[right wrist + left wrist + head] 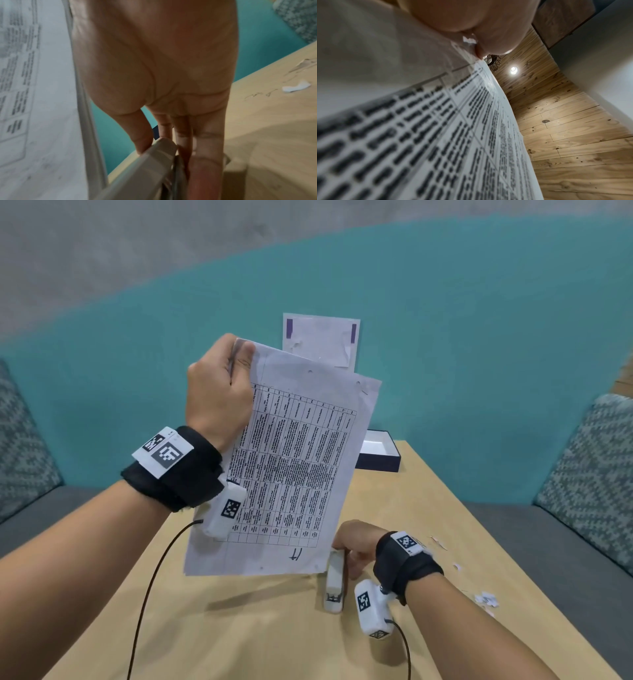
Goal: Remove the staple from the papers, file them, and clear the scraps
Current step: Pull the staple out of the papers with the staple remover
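My left hand (222, 385) grips the top left corner of the printed papers (291, 467) and holds them upright above the wooden table (239, 628). Up close in the left wrist view, the papers (436, 135) fill the frame under my thumb (471, 20). A small staple mark shows near the papers' upper right corner (359, 386). My right hand (356, 549) grips a white stapler (334, 583) low over the table, just right of the sheets' lower edge. In the right wrist view the fingers (205, 162) and thumb pinch the stapler (154, 169).
A dark blue open box (378, 457) stands at the table's far edge, with a white sheet (320, 340) upright behind it. Paper scraps (486, 599) lie on the table's right side, one showing as a scrap (296, 86). Grey seats with patterned cushions (589, 470) flank the table.
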### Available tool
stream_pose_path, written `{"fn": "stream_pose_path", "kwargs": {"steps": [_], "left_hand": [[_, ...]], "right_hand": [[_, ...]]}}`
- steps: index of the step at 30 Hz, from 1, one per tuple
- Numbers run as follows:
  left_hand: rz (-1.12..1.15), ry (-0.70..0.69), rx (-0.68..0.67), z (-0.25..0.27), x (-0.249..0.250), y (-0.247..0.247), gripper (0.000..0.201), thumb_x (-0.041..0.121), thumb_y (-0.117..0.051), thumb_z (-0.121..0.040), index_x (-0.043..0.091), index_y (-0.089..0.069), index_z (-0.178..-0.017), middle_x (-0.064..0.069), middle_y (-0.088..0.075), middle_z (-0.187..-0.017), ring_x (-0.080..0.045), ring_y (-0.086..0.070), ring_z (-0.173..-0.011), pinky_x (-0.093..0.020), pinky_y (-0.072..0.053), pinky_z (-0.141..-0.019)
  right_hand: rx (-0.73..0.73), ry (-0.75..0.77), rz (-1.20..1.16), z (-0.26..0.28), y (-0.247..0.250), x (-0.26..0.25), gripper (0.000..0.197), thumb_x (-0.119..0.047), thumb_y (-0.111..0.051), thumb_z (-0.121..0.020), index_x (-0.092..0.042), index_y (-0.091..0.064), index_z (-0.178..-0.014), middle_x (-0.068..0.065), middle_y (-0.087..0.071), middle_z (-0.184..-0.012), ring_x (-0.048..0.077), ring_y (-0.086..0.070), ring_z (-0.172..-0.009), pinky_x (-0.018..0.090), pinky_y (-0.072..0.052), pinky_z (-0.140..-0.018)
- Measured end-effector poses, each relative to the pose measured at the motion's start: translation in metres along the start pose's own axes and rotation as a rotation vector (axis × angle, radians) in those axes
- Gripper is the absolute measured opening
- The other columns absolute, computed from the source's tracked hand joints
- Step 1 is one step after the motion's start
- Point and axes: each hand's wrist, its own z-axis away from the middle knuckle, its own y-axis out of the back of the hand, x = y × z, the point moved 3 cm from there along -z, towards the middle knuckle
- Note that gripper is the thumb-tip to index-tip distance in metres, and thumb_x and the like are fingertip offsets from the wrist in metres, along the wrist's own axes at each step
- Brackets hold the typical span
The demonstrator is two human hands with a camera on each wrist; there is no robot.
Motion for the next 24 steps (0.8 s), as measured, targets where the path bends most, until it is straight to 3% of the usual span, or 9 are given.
{"fn": "stream_pose_path", "kwargs": {"steps": [2,5,6,9,12,15,18,21,24], "left_hand": [[0.007,0.001,0.006,-0.001,0.000,0.000,0.044,0.032,-0.046,-0.104,-0.004,-0.051,-0.080,-0.021,-0.047,-0.068,-0.014,-0.032,-0.060,-0.038,-0.032,-0.053],[0.007,-0.011,0.000,-0.003,0.001,0.001,0.043,0.030,-0.046,-0.105,-0.003,-0.049,-0.077,-0.008,-0.041,-0.065,-0.010,-0.030,-0.059,-0.029,-0.027,-0.052],[0.006,-0.015,0.001,-0.004,0.001,0.001,0.043,0.030,-0.046,-0.105,-0.002,-0.049,-0.077,-0.005,-0.041,-0.065,-0.009,-0.029,-0.059,-0.026,-0.026,-0.051],[0.011,-0.024,0.012,-0.007,-0.003,0.003,0.044,0.031,-0.046,-0.105,-0.003,-0.051,-0.078,-0.006,-0.042,-0.066,-0.008,-0.030,-0.059,-0.022,-0.026,-0.050],[-0.015,-0.034,0.021,-0.009,-0.007,0.003,0.044,0.031,-0.045,-0.105,-0.004,-0.052,-0.079,-0.010,-0.044,-0.066,-0.009,-0.031,-0.059,-0.020,-0.026,-0.051],[0.002,0.016,0.062,-0.011,-0.017,0.004,0.042,0.031,-0.045,-0.105,0.001,-0.047,-0.076,0.004,-0.037,-0.061,-0.007,-0.027,-0.055,-0.020,-0.025,-0.051],[0.073,0.067,0.095,-0.009,-0.025,0.005,0.039,0.031,-0.046,-0.105,0.011,-0.043,-0.072,0.009,-0.030,-0.061,-0.005,-0.026,-0.056,-0.023,-0.025,-0.053],[0.080,0.088,0.129,-0.002,-0.026,0.008,0.039,0.030,-0.045,-0.106,0.024,-0.035,-0.068,0.011,-0.030,-0.061,-0.001,-0.029,-0.054,-0.018,-0.027,-0.053],[0.106,0.086,0.154,0.010,-0.029,0.007,0.033,0.030,-0.044,-0.106,0.017,-0.044,-0.076,0.012,-0.036,-0.062,0.001,-0.034,-0.056,-0.018,-0.032,-0.056]], "right_hand": [[0.039,0.046,0.094,0.001,0.000,-0.003,0.013,-0.011,-0.052,-0.092,-0.007,-0.059,-0.082,0.008,-0.060,-0.076,0.021,-0.062,-0.060,0.030,-0.059,-0.057],[0.127,0.099,0.278,0.000,0.006,-0.006,0.027,-0.012,-0.047,-0.092,0.001,-0.066,-0.106,0.011,-0.061,-0.092,0.029,-0.060,-0.069,0.037,-0.053,-0.064],[0.204,0.152,0.280,0.002,0.009,-0.011,0.029,-0.013,-0.045,-0.093,-0.001,-0.068,-0.103,0.011,-0.064,-0.097,0.030,-0.060,-0.073,0.038,-0.053,-0.067],[0.474,0.427,-0.347,0.023,0.028,-0.030,0.053,-0.047,-0.034,-0.101,-0.011,-0.071,-0.087,0.008,-0.073,-0.099,0.026,-0.062,-0.088,0.038,-0.048,-0.079],[0.216,0.728,-0.887,0.048,0.043,-0.058,0.075,-0.072,-0.025,-0.093,-0.018,-0.069,-0.121,0.005,-0.071,-0.122,0.024,-0.063,-0.116,0.044,-0.046,-0.099],[0.145,0.858,-0.916,0.076,0.049,-0.085,0.044,-0.037,-0.064,-0.093,-0.015,-0.060,-0.131,0.007,-0.068,-0.129,0.028,-0.062,-0.122,0.047,-0.048,-0.102],[0.480,0.825,-0.830,0.082,0.047,-0.096,0.035,0.000,-0.073,-0.084,-0.015,-0.063,-0.113,0.003,-0.074,-0.111,0.027,-0.070,-0.106,0.042,-0.056,-0.093],[0.789,0.857,-0.756,0.080,0.035,-0.101,0.033,-0.007,-0.073,-0.086,-0.019,-0.061,-0.114,-0.004,-0.072,-0.108,0.014,-0.070,-0.099,0.036,-0.056,-0.093],[0.957,0.858,-0.719,0.081,0.014,-0.106,0.027,-0.012,-0.068,-0.090,-0.020,-0.057,-0.114,-0.013,-0.069,-0.101,0.001,-0.067,-0.092,0.022,-0.053,-0.087]]}}
